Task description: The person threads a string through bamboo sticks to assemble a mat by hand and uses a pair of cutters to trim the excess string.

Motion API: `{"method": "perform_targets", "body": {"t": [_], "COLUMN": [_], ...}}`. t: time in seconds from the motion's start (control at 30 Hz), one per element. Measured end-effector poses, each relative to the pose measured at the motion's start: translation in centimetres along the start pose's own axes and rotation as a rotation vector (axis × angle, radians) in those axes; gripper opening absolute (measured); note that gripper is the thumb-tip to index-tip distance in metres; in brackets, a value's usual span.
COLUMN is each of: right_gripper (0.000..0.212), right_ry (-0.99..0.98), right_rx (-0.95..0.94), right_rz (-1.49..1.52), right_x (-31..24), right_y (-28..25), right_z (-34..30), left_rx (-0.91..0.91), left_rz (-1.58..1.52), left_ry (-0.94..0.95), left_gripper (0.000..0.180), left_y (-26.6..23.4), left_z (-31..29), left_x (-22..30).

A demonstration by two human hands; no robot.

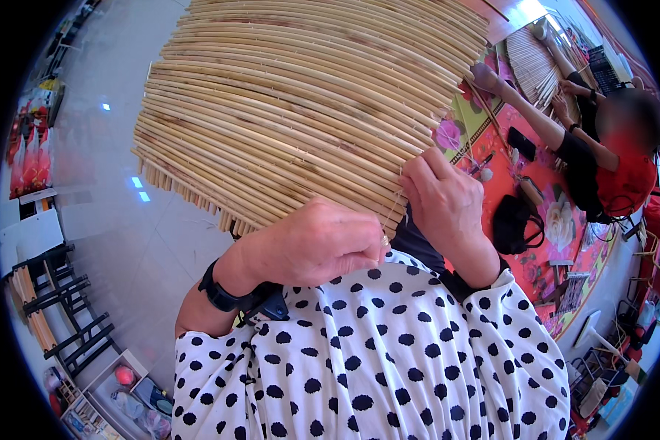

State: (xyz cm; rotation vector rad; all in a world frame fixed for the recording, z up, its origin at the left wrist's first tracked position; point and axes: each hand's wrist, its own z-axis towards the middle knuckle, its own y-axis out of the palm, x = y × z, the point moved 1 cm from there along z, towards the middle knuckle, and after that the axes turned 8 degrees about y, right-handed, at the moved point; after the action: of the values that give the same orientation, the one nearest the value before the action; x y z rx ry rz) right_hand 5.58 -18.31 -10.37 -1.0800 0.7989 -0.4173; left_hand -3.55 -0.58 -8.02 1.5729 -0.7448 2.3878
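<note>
From where I stand, the wide mat of slim tan sticks point(301, 110) lies in front of the person in the white, black-spotted top point(389, 352), its near corner right at the lap. Most of it looks done: row upon row sits side by side, with small pale stitches showing across the sticks. What seems left is at the near edge, where a thin pale thread point(395, 208) runs loose between the two hands, and the ends hanging along the right-hand side point(458, 152) look untrimmed. The far edge runs out of view, so I can't judge it.

The left hand point(315, 242) is curled nearly into a fist, thumb pressed to forefinger, apparently pinching the thread just off the last sticks. The right hand point(447, 202) is bent over the mat's near right corner, fingertips drawn together and seemingly gripping the edge; whether they pinch thread too, I can't tell. Beyond, a co-worker in red point(627, 180) reaches over another stick mat point(532, 62).
</note>
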Motion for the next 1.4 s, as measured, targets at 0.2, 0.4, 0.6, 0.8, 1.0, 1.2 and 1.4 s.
{"method": "perform_targets", "body": {"t": [0.2, 0.4, 0.6, 0.8, 1.0, 1.2, 1.4], "right_gripper": [0.010, 0.012, 0.023, 0.022, 0.016, 0.013, 0.012], "right_ry": [0.019, 0.007, -0.037, -0.116, -0.081, -0.093, -0.150], "right_rx": [0.007, 0.001, -0.028, 0.034, -0.032, -0.115, -0.306], "right_rz": [0.014, 0.278, 0.331, 0.286, 0.252, 0.172, 0.282], "right_x": [-0.1, 1.8, 1.5, 0.4, 0.4, 0.4, 1.7], "right_y": [0.3, 0.0, -1.0, 0.1, 0.5, -0.6, -1.8], "right_z": [-0.3, -0.6, -1.4, -1.6, -2.0, -1.8, -1.6], "left_rx": [-0.008, 0.063, 0.250, 0.300, 0.301, 0.182, 0.187], "left_rz": [-0.118, -0.328, -0.185, -0.055, -0.089, -0.185, -0.099], "left_ry": [0.033, -0.062, -0.009, -0.010, -0.033, -0.037, -0.124], "left_gripper": [0.013, 0.011, 0.013, 0.010, 0.009, 0.006, 0.006], "left_y": [-0.4, -1.2, -2.6, -3.1, -2.8, -2.8, -3.3], "left_z": [0.1, -0.9, -2.0, -1.9, -1.9, -2.2, -2.7], "left_x": [-0.4, -0.8, -0.9, -0.1, 0.1, -0.6, -0.2]}}
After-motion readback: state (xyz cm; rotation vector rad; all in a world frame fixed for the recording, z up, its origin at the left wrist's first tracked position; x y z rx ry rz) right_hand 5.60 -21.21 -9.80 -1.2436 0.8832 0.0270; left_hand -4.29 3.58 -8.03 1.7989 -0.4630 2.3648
